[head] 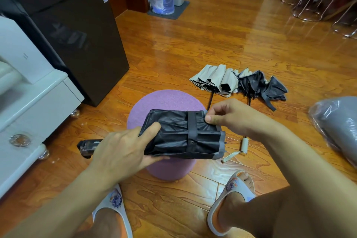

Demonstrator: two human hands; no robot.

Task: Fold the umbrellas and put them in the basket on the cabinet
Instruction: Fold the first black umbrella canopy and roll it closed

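Both hands on the folded black umbrella (183, 135): your left hand (123, 150) grips its near-left end, right hand (229, 116) pinches the far-right edge | long axis runs between them, above the stool (166, 100) | basket out of sight | two unfolded umbrellas (239, 83) lie beyond your right hand.

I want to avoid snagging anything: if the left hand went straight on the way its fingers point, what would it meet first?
The left hand already grips the black umbrella; going on up-right it would likely meet the right hand pinching the far edge.
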